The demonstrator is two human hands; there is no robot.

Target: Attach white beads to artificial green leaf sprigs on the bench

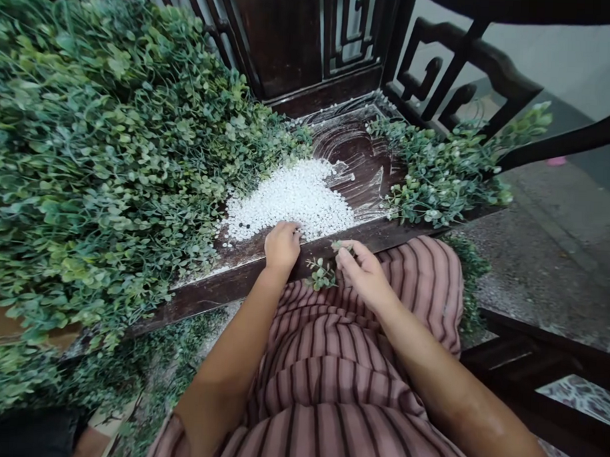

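A heap of small white beads (306, 202) lies on the dark wooden seat (203, 291). At its front edge my left hand (282, 246) touches the beads, its fingers curled down; whatever the fingertips grip is hidden. To the right, over my lap, my right hand (360, 265) pinches a sprig of artificial greenery between thumb and fingers. Small round green leaves (322, 274) hang between the two hands, apparently part of that sprig.
A large mass of artificial greenery (118, 135) covers the seat's left side. A smaller bunch of sprigs (442, 170) lies at right against the armrest (563, 141). The carved wooden backrest (291, 41) stands behind. Part of another person (85, 441) shows at lower left.
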